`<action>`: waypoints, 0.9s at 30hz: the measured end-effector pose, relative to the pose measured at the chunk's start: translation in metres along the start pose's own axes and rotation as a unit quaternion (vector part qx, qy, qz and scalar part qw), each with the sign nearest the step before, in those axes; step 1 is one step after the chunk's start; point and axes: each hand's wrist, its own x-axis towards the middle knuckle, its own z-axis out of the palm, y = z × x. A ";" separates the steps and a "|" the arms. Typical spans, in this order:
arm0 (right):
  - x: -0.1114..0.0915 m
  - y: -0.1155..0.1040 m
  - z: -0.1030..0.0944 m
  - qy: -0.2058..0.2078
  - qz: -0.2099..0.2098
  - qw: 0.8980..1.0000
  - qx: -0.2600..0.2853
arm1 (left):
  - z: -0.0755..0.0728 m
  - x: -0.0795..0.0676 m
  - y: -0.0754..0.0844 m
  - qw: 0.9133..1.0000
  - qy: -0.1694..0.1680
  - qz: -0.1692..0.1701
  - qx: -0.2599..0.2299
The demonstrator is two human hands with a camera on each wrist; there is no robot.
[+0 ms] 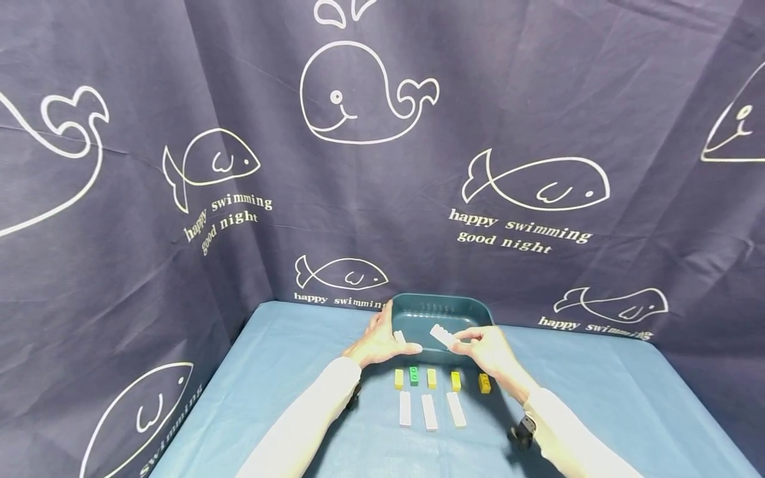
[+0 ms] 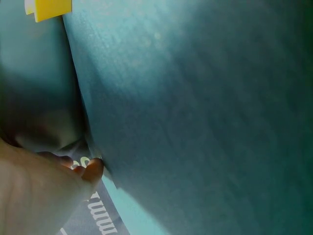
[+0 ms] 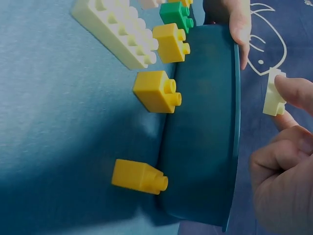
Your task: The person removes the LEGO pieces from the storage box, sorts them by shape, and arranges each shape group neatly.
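My right hand (image 1: 493, 352) pinches a long white toy brick (image 1: 441, 336) between thumb and fingertips. The brick is over a teal plastic tub (image 1: 442, 300), its studs turned up. In the right wrist view the same white brick (image 3: 273, 93) shows past the tub's rim. My left hand (image 1: 379, 338) grips the tub's near left corner, with the thumb along the front rim and the fingers along the left side. Another white brick (image 1: 399, 337) shows inside the tub beside the left thumb, partly hidden by the hand.
In front of the tub stands a row of small bricks: a green brick (image 1: 414, 376) among several yellow bricks (image 1: 456, 381). Nearer lie three long white bricks (image 1: 429, 413) side by side. A dark printed curtain (image 1: 382, 219) hangs behind the blue-covered table (image 1: 568, 378).
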 end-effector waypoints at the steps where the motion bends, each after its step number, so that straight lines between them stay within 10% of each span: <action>1: -0.002 0.001 -0.001 0.001 0.003 1.000 0.000 | 0.000 -0.001 0.000 1.000 0.000 0.001 -0.001; 27: -0.053 0.030 -0.008 0.019 0.046 0.998 0.030 | 0.000 0.000 0.000 1.000 0.002 0.013 -0.009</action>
